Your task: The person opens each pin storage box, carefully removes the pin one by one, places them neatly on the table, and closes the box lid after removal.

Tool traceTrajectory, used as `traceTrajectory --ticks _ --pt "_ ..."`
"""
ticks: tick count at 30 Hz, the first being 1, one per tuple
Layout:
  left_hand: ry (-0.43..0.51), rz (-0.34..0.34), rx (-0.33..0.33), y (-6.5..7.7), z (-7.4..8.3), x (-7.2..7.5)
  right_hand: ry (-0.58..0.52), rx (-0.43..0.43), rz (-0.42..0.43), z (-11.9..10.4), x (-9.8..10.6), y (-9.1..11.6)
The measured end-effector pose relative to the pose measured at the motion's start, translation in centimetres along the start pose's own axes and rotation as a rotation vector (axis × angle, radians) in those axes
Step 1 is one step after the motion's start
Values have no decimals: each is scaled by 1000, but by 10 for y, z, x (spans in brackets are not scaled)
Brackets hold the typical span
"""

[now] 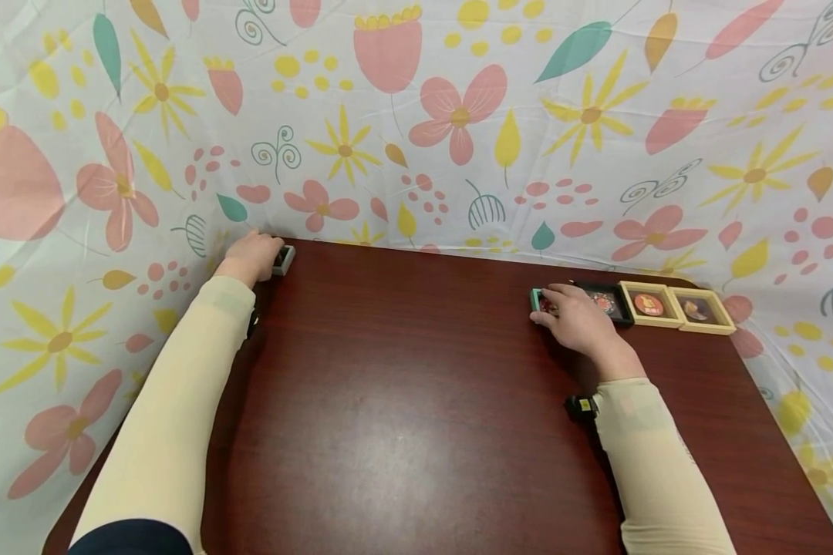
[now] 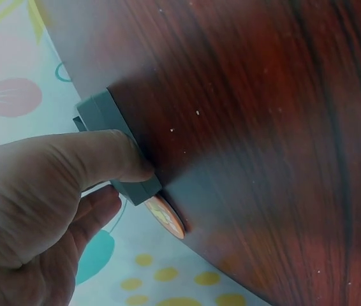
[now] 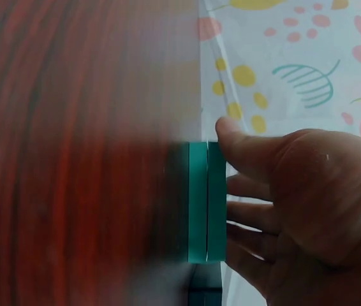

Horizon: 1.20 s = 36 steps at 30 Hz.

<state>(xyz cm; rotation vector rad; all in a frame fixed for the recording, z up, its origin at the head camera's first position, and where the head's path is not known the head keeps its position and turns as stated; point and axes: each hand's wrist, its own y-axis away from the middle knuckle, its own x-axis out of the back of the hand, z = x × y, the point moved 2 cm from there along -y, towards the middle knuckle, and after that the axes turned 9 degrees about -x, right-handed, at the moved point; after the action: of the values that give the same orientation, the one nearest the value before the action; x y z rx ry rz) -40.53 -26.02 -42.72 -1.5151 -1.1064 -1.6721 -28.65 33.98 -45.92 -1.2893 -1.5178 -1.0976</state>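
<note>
At the table's far left corner, my left hand (image 1: 247,256) grips a small grey square frame (image 1: 284,260). In the left wrist view the thumb presses one side of the grey frame (image 2: 118,146), while fingers curl at its other side. Part of a round, orange-rimmed disc (image 2: 166,217) shows beside the frame. My right hand (image 1: 583,320) rests over a green frame (image 1: 535,300) at the left end of a row. The right wrist view shows the green frame's (image 3: 198,204) two layers flat on the table, with loosely stretched fingers at its upper face.
Right of the green frame, a black frame (image 1: 623,309) and two pale yellow frames, one with a red disc (image 1: 648,305), the other (image 1: 727,322) at the end, form a row. Flower-patterned cloth (image 1: 403,116) hangs behind the brown table (image 1: 389,370).
</note>
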Motion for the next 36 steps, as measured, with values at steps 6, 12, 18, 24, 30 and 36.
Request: traceTrajectory --ticks 6,12,18,24,30,36 --pt "-12 -13 -1 -3 -2 -2 12 15 -17 3 1 0" --pt "-5 -15 10 -2 0 -1 8 34 3 3 5 1" --pt "-1 -17 26 1 4 1 -3 49 15 0 2 1" --pt "-4 -11 23 2 4 0 3 130 34 -22 -4 4" --pt "-9 -14 24 1 0 -4 10 288 91 -63 -10 15" --pt "-21 -5 8 -3 -1 -8 27 403 92 -102 -19 33"
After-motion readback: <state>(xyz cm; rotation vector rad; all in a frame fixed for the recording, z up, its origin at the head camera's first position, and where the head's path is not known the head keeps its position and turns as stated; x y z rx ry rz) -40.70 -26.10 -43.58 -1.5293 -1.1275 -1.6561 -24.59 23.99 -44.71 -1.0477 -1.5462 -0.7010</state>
